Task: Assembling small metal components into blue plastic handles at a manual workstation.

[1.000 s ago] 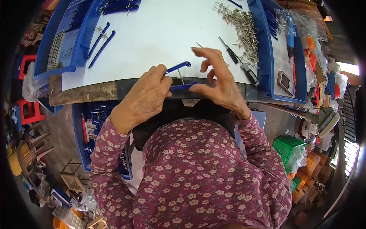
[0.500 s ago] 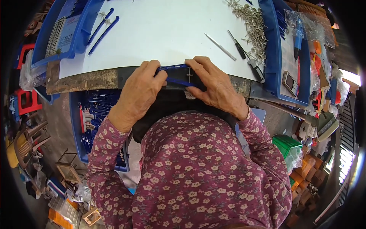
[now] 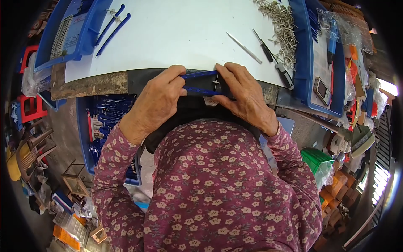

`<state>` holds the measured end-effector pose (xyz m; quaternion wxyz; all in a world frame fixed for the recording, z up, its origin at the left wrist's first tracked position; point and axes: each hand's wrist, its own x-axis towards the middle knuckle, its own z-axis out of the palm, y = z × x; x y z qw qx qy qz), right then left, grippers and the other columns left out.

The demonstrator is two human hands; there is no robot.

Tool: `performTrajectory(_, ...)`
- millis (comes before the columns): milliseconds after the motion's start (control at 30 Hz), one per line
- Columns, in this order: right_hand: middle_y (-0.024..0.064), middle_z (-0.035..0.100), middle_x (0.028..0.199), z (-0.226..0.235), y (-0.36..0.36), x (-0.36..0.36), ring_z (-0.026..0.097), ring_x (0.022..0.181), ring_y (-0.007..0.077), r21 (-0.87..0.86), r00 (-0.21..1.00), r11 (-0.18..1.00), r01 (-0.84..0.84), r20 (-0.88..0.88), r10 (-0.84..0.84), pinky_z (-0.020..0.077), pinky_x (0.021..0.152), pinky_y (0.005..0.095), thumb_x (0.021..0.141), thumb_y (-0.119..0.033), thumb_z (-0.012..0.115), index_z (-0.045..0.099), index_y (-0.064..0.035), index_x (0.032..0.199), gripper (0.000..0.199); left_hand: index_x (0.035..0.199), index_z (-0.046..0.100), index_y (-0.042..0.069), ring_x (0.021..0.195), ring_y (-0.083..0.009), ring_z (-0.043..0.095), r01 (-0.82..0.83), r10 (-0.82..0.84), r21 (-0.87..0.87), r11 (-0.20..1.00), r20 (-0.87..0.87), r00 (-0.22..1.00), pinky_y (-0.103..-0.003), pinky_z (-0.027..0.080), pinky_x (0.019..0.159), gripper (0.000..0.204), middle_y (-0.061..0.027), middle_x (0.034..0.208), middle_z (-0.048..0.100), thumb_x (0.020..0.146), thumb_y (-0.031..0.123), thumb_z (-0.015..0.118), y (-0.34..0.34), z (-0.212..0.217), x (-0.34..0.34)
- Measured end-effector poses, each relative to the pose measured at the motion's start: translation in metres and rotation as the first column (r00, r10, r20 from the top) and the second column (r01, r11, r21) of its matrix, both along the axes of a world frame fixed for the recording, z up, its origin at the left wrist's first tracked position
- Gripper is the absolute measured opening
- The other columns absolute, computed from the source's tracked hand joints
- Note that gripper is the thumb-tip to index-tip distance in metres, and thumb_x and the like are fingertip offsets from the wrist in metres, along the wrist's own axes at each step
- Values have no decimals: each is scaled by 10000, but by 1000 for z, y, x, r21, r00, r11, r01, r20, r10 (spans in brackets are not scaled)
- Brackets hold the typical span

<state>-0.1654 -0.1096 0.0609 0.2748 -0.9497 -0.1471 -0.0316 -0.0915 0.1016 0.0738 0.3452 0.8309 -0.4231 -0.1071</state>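
Observation:
Two narrow blue plastic strips [image 3: 200,75] with small holes are stretched between my hands at the table's near edge, over a dark pad [image 3: 140,82]. A thin metal pin [image 3: 215,82] with a disc spans the strips near their right ends. My left hand [image 3: 156,103] is closed, pinching the left ends between thumb and fingers. At the other side, my right hand [image 3: 247,93] grips the right ends, thumb on the near strip and fingertips on the far one. The strip ends inside my fingers are hidden.
On the white sheet [image 3: 176,38] lie another pair of blue strips [image 3: 112,35], a silver pointed tool [image 3: 244,48], a black-handled screwdriver [image 3: 265,49] and piled metal pins [image 3: 280,29]. Blue trays [image 3: 303,63] flank it. Below the left edge, a bin [image 3: 84,138] holds blue pieces.
Both hands and the strips have shifted slightly to the right. The strips now lie further apart at the pin end, and more of their length shows between my hands.

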Motion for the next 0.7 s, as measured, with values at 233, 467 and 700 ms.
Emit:
performTrajectory(233, 153, 454, 1083, 3, -1, -3, 445, 951, 304, -36, 999, 999, 13, -51, -15, 403, 796, 382, 685, -163, 690, 424, -52, 1252, 636, 823, 547, -54, 845, -292, 562, 34, -41, 37, 999, 212, 976, -336, 479, 706, 158, -144, 963, 535, 683, -38, 618, 1, -9, 2)
performTrajectory(467, 167, 447, 1089, 8, 1, -2, 430, 968, 321, -67, 1000, 998, -4, -27, 2, 376, 821, 382, 693, -171, 675, 416, -17, 1248, 631, 743, 537, -2, 803, -225, 520, 83, -103, 80, 993, 277, 955, -307, 444, 733, 71, -98, 858, 501, 685, 30, 562, 4, -7, 11)
performTrajectory(700, 185, 435, 1120, 0, -2, 3, 426, 1004, 348, -41, 997, 996, -81, -16, 81, 373, 849, 387, 694, -178, 670, 402, 32, 1229, 634, 759, 538, -18, 820, -209, 494, 246, -293, 160, 956, 482, 826, -291, 431, 724, 150, -80, 839, 486, 662, 74, 606, 14, -23, 23)
